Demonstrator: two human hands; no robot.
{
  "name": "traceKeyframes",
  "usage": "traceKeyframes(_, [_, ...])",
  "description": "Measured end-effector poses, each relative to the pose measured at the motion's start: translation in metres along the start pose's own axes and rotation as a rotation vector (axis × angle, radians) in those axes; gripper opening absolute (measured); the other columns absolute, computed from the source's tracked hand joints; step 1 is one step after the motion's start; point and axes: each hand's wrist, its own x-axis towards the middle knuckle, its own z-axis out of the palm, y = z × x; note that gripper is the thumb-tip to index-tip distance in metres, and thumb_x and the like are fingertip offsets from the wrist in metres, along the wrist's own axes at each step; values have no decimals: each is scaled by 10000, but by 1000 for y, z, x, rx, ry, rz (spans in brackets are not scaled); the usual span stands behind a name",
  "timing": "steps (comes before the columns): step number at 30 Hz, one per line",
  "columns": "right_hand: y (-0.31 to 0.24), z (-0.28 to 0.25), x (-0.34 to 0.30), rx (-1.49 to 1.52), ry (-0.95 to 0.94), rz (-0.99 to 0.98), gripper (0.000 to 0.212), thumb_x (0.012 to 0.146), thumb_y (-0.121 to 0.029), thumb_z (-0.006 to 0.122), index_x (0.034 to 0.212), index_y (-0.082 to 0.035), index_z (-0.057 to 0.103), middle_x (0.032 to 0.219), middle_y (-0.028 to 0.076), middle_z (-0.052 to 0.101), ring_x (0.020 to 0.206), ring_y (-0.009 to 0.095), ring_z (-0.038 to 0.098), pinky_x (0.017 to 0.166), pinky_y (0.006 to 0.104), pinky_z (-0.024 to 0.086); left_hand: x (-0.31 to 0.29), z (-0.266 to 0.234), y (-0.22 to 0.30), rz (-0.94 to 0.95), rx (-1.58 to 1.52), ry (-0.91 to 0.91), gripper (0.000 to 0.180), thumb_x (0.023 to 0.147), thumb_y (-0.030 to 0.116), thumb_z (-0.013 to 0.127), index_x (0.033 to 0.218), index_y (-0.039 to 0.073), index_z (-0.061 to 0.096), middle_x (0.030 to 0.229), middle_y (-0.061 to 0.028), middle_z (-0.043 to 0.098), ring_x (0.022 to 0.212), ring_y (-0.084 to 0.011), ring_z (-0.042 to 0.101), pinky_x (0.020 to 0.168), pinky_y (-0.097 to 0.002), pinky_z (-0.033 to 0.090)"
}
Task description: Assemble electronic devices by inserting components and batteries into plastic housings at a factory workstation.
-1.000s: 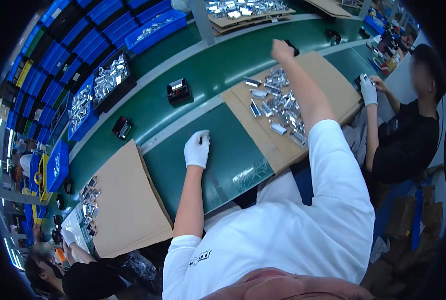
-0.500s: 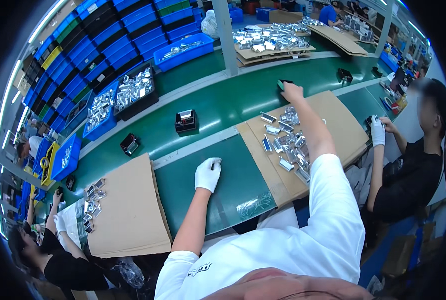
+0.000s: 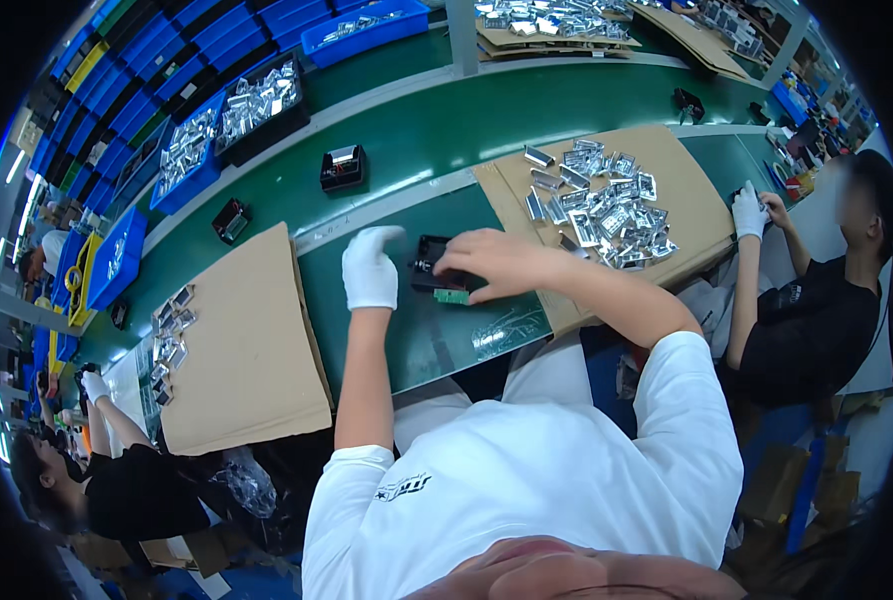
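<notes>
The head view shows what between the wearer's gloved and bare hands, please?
A black box and a green circuit board lie there, in the head view.

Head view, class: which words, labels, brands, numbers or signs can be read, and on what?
White fabric shirt: dark chest lettering, not copied here.
Pale grey flat strip: small marks, too small to read.
Stacked blue and black plastic bins: pale labels, too small to read.
Black plastic box, green rectangular board: none legible.

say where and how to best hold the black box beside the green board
Probably the black box by its left side, from the left: that side looks uncovered, while the right-hand grip covers its right and the green board shows at its near edge.
</notes>
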Motion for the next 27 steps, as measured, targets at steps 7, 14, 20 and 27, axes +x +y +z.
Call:
traceKeyframes(7, [-11, -10, 29, -132, -290, -90, 290, 761, -136, 760, 1038, -127, 674, 988, 48, 684, 926, 263, 645, 850, 380, 497, -17, -29, 35, 153, 310, -455, 162, 816, 53, 632, 855, 100, 781, 966, -96, 700, 896, -337, 653, 813, -383, 530])
traceKeyframes(14, [14, 1, 33, 142, -95, 234, 177, 780, -155, 795, 920, -122, 693, 805, 12, 671, 688, 215, 593, 676, 332, 484, -28, -35, 58, -54, 375, -647, 153, 833, 176, 681, 892, 71, 774, 946, -119, 709, 859, -312, 638, 795, -346, 519])
traceKeyframes(20, [-4, 38, 7, 574, 243, 656, 141, 839, -130, 779, 931, -81, 684, 783, 9, 658, 658, 107, 548, 637, 253, 436, -39, -26, 29, -450, -312, -226, 293, 847, 287, 735, 961, 17, 746, 943, -144, 713, 838, -282, 666, 781, -349, 520])
traceKeyframes(27, [-19, 36, 8, 569, 360, 649, 125, 864, -106, 758, 948, -49, 686, 739, -4, 636, 656, 74, 523, 628, 215, 416, -15, -12, 44, -627, -258, -437, 251, 895, 217, 725, 973, -21, 713, 929, -128, 719, 788, -200, 655, 754, -305, 516])
